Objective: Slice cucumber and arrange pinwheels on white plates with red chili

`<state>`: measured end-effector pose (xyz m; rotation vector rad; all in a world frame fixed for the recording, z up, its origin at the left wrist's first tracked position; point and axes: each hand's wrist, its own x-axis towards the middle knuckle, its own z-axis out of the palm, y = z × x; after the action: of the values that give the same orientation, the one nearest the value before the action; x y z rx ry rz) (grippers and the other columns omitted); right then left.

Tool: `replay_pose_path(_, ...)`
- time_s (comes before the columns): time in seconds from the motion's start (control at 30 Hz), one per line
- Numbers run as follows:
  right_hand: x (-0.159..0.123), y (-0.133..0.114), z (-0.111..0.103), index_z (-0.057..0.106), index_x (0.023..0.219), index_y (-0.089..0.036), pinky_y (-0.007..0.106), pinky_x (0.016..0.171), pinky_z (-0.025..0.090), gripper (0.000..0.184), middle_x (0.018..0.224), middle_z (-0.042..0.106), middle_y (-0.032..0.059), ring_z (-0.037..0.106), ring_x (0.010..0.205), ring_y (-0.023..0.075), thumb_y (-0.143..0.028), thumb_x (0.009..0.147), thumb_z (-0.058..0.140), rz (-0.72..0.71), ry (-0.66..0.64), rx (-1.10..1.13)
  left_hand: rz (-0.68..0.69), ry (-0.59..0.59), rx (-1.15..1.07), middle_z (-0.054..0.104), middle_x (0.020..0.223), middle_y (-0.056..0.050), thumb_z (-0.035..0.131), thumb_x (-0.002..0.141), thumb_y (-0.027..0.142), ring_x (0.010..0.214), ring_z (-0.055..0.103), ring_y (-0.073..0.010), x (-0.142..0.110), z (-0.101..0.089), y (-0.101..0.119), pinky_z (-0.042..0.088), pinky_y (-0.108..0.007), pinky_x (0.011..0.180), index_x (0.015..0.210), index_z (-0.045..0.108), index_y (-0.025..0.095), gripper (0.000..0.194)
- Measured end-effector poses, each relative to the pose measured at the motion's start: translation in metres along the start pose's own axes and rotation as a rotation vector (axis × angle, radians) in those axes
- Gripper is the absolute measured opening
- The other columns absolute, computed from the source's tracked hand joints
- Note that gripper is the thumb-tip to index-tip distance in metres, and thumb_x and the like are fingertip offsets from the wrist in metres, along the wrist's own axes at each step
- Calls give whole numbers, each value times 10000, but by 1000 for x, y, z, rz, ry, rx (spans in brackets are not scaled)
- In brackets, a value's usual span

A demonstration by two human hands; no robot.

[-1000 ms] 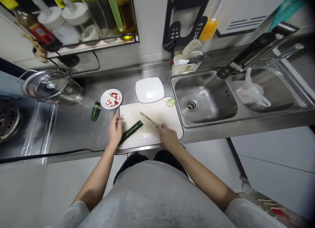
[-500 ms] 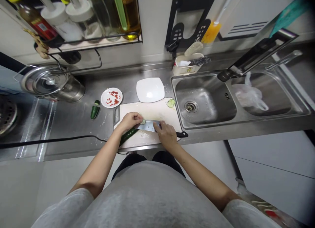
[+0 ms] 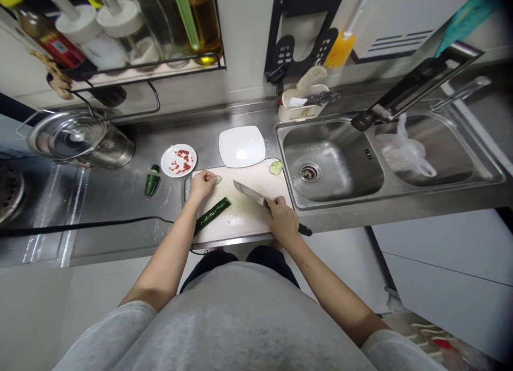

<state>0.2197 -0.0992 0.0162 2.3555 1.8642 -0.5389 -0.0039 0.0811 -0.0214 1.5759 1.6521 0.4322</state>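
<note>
In the head view, the left hand (image 3: 203, 186) has shifted with a cucumber slice (image 3: 218, 179) towards the cutting board's (image 3: 248, 226) ten o'clock, fingers bunched beside it (whether gripping, one cannot tell). The right hand (image 3: 282, 218) grips the knife (image 3: 250, 192), now clear of the cucumber (image 3: 212, 214) at eight o'clock; the slice lies separate.

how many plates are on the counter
2: a round plate with red pieces, near the far left corner of the cutting board, and a squarish plate at its far edge.
</note>
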Motion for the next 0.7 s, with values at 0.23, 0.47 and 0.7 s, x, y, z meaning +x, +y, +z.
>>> replay_pose_path(0.23,2,2,6,551,1289,-241,266,683,394,378,1136,556,68,614,858,165,-292,999,314,69,2,205,24,159,288,689,818,-55,557,794,273,736,576,-180,12,2,0,371,-270,696,865,665,189,153)
replay_pose_path(0.47,13,-5,8,594,1171,-177,254,731,390,336,1100,610,87,603,901,173,-292,1001,328,-1,-40,322,74,248,428,671,949,-66,536,837,252,845,597,-208,4,3,4,417,-302,755,1026,646,215,222)
replay_pose_path(0.7,9,-32,-10,580,1051,-135,258,705,385,307,967,677,104,627,869,190,-288,1010,317,-125,-266,292,559,96,326,661,991,-63,513,910,334,922,603,-190,-79,4,-16,464,-310,844,1006,681,210,230)
